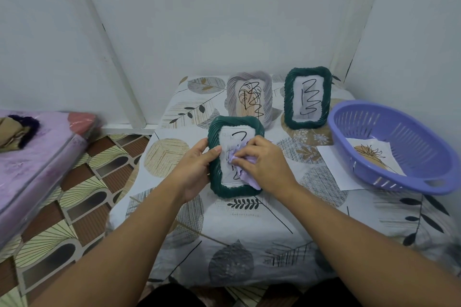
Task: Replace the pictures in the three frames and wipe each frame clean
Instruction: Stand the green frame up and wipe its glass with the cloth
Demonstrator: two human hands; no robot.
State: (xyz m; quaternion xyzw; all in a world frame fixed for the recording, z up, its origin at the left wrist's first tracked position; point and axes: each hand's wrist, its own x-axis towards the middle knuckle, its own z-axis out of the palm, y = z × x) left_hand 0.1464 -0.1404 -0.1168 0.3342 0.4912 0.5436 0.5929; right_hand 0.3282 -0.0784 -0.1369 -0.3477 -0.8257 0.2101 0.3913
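Lilac cloth point(240, 169) rubs ridged green frame point(217, 132).

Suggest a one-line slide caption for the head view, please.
Left hand grips a green frame while the right hand wipes its glass with a lilac cloth.

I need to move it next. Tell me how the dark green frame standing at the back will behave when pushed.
The standing green frame is upright and taller than wide, so a push near its top would likely tip it. On the patterned cloth it probably drags rather than slides. It looks rigid.
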